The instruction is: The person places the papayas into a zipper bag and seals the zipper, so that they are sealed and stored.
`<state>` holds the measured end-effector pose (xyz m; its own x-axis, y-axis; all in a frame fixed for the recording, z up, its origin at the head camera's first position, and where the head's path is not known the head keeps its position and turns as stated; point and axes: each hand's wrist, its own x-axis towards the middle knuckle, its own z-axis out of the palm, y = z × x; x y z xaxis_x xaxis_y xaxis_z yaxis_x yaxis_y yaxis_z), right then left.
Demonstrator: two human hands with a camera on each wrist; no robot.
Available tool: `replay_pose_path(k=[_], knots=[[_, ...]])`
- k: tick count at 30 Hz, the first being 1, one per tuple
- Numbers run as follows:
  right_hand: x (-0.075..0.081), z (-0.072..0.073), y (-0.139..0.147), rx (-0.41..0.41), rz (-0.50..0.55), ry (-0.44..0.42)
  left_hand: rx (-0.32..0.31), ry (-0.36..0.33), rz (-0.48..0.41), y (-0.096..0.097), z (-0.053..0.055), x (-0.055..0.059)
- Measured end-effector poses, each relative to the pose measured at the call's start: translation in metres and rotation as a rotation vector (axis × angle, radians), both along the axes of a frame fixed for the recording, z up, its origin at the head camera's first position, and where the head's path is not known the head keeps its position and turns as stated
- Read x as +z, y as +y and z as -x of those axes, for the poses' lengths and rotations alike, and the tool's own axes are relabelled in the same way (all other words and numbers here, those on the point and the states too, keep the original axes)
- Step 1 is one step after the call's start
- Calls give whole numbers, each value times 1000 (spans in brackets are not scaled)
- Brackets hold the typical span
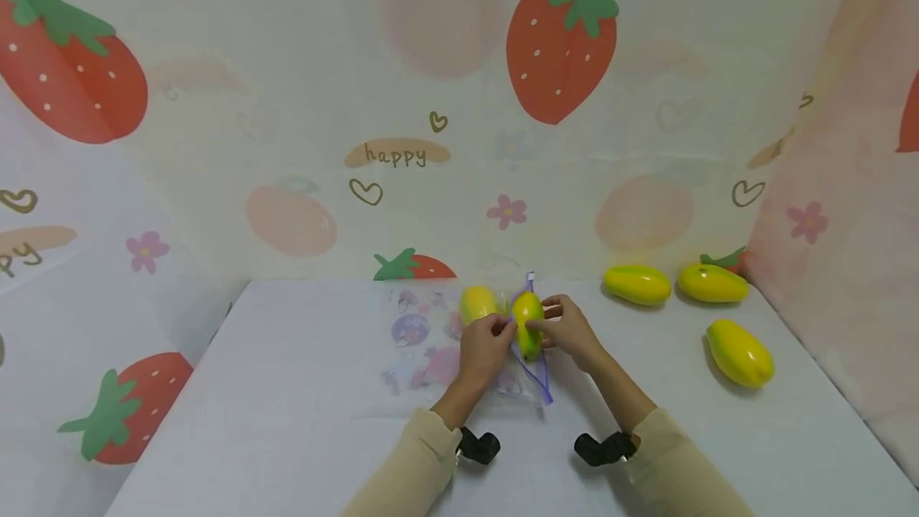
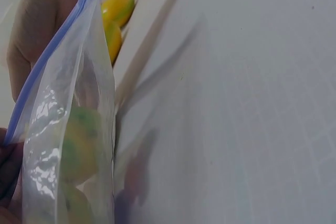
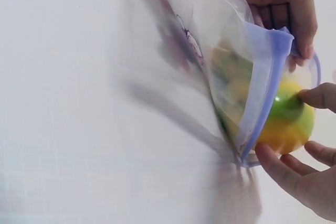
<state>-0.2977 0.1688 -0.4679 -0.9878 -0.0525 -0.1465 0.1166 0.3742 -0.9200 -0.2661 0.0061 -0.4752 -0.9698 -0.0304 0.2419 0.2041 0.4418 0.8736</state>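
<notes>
A clear zip bag (image 1: 402, 381) with a purple zip strip and printed pictures lies with its mouth facing right. My left hand (image 1: 483, 351) pinches the rim of that mouth. A yellow-green papaya (image 1: 530, 308) is partway through the opening, and my right hand (image 1: 573, 333) holds its outer end. In the right wrist view the thumb presses the green top of the fruit, while the other fingertips (image 3: 268, 153) touch its lower side and the zip edge. Another papaya (image 1: 477, 303) is inside the bag, seen through the plastic just left of the mouth.
To the right, two papayas lie near the back edge of the white table (image 1: 273, 389), one papaya (image 1: 636, 285) left of another papaya (image 1: 713, 284). A further papaya (image 1: 741, 353) sits closer on the right. A strawberry-print cloth (image 1: 459, 102) hangs behind.
</notes>
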Motion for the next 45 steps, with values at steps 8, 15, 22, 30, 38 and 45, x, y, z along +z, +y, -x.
replay_pose_path(k=[8, 15, 22, 30, 38, 45], knots=[[-2, -1, -5, -25, 53, 4, -15, -2, 9, -1, 0, 1], [-5, 4, -12, -44, 134, 25, -34, 7, 16, -3, 1, 0], [-6, 7, -17, -38, 211, 8, -21, -17, -14, -6, 2, 2], [-7, 13, -20, 54, 227, 32, -29, 10, 15, -7, 3, 2], [-2, 12, -15, 102, 111, 83, -21, -6, -9, -7, 2, 4], [3, 8, -9, 130, -20, 171, -13, -9, -19, -7, 5, -1]])
